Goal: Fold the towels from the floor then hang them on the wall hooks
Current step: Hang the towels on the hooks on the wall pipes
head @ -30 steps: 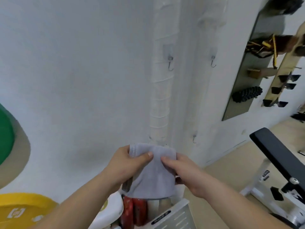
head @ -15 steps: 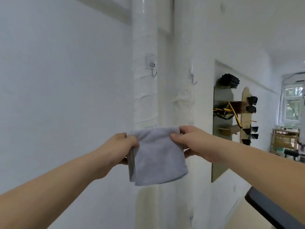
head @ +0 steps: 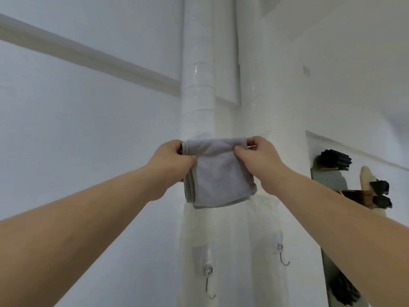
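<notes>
Moved: your hands have carried the towel [head: 221,173] up the pipe [head: 198,89]; both hooks, above it half a second ago, now sit below it.
Left hand [head: 174,159]: pinches the towel's top left corner, thumb on the front face.
Right hand [head: 259,156]: pinches the top right corner, fingers curled over the top edge.
Towel place: in the air before the white wrapped pipe; contact with it cannot be told.
Around: left hook [head: 209,282] low on the pipe, right hook [head: 282,253] on the wall just beside; a grey board [head: 329,180] with black gear [head: 336,159] stands well apart at your right.
In the way: your forearms cross the lower view; the towel hides the pipe behind it.
Towel lie: folded, top edge level between your hands, body hanging straight down, layered edges at the left and bottom; nearly square, so its long axis is hard to call.
</notes>
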A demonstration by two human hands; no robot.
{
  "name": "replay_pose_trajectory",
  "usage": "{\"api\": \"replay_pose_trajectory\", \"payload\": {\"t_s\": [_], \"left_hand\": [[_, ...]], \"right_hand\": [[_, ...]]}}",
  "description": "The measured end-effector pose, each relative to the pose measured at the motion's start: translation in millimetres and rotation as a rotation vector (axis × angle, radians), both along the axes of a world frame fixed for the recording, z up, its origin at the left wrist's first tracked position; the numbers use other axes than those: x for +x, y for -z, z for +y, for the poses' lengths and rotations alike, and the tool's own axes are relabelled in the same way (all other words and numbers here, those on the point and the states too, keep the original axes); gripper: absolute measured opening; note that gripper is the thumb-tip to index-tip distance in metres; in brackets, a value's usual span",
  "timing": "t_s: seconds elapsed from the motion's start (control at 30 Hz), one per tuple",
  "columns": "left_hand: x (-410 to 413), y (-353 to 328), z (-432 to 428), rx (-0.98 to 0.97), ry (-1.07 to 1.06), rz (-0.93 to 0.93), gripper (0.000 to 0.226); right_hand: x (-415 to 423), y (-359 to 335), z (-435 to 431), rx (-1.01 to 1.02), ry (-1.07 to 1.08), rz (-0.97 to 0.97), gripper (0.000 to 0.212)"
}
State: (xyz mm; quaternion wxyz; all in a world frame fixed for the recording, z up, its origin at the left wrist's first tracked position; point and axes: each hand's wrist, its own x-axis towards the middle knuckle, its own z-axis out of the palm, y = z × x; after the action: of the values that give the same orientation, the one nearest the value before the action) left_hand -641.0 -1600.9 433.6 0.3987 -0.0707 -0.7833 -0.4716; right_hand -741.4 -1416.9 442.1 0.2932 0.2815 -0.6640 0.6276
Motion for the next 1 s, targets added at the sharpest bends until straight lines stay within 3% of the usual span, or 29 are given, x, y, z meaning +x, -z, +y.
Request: {"api": "replay_pose_trajectory", "payload": {"t_s": [0.1,0.23,0.33,0.53,0.6,0.67,0.73,0.77,0.87,0.93,1.0], "left_hand": [[-19.2,-23.4,-5.6,-0.013,-0.085,0.089,0.024],[-40.3,-25.3,-16.5,-0.057,-0.207,0.067,0.038],[-55.5,-14.7,-23.2,-0.069,-0.246,0.036,0.035],[-83.6,-20.1,-21.4,-0.085,-0.32,0.113,0.03],[-93.5,-17.9,-19.5,-0.301,-0.501,0.177,0.029],[-100.3,-14.2,-17.9,-0.682,-0.678,0.383,0.03],[-106.8,-13.0,-15.5,-1.074,-0.763,0.539,0.026],[-106.9,-13.3,-14.3,-1.163,-0.747,0.527,0.022],[-104.3,-16.6,-14.1,-1.1,-0.668,0.401,0.026],[-96.4,-15.8,-11.0,-0.937,-0.563,0.373,0.037],[-86.6,-13.4,-8.3,-0.809,-0.451,0.306,0.034]], "right_hand": [[-20.0,-22.1,-5.2,-0.031,0.013,0.124,0.024],[-52.5,-29.3,-22.9,0.122,0.074,0.24,0.016],[-75.4,-17.0,-35.5,0.231,0.067,0.219,0.017],[-89.4,-21.2,-35.2,0.258,0.034,0.183,0.03],[-88.5,-21.7,-33.1,0.329,0.051,0.224,0.033],[-87.8,-19.0,-31.4,0.451,0.117,0.293,0.029],[-87.4,-17.3,-28.4,0.549,0.154,0.345,0.022],[-86.7,-17.0,-26.7,0.596,0.156,0.371,0.022],[-83.4,-15.7,-23.2,0.727,0.213,0.485,0.024],[-83.6,-13.3,-23.0,0.695,0.194,0.512,0.023],[-84.0,-9.2,-21.2,0.598,0.067,0.448,0.024]]}}
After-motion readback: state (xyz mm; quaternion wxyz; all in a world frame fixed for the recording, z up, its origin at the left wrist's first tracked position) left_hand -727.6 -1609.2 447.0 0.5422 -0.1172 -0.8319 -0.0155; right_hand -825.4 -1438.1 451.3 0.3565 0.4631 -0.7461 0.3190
